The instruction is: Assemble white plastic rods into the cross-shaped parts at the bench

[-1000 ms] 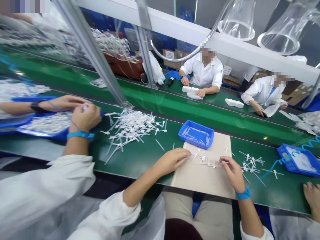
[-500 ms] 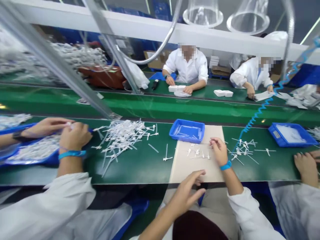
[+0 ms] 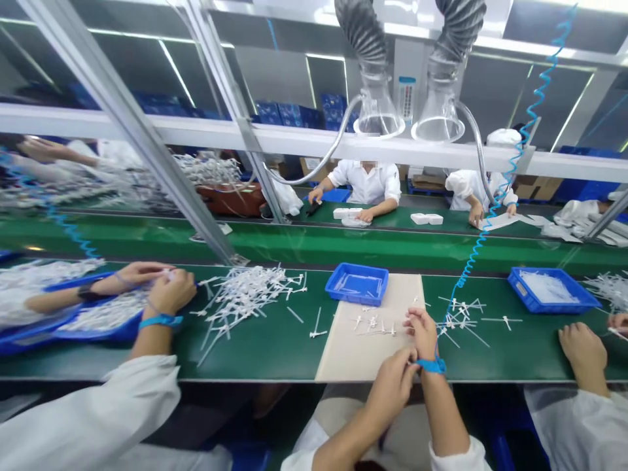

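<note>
Green bench (image 3: pixel 275 353): a flat base running beneath both hands
Beige board (image 3: pixel 346 356): lies flat on the bench in front of the person, reaching the near edge
Coiled blue cord (image 3: pixel 468 267): hangs down to the bench just beyond the right hand
Blue tray (image 3: pixel 356 299): covers the board's far left corner; likely light and stiff, best held by its rim
Left hand (image 3: pixel 391 379): at the right wrist, thumb and forefinger narrow against the band; whether they pinch it or only touch it, I cannot tell
Right hand (image 3: pixel 422 332): over the board's right edge, fingers curled close together; I cannot tell whether anything sits between the tips
Blue wristband (image 3: pixel 432 365): around the right wrist; looks soft and very light, probably best taken by its edge, thumb against one finger
Small white pieces (image 3: pixel 373 322): spread on the board, left of the right hand; likely near weightless, their thin stems slippery and easily bent, so a gentle pinch at the thicker middle should suit
Thin clear strips (image 3: pixel 343 283): inside the tray, probably light and bendy
</note>
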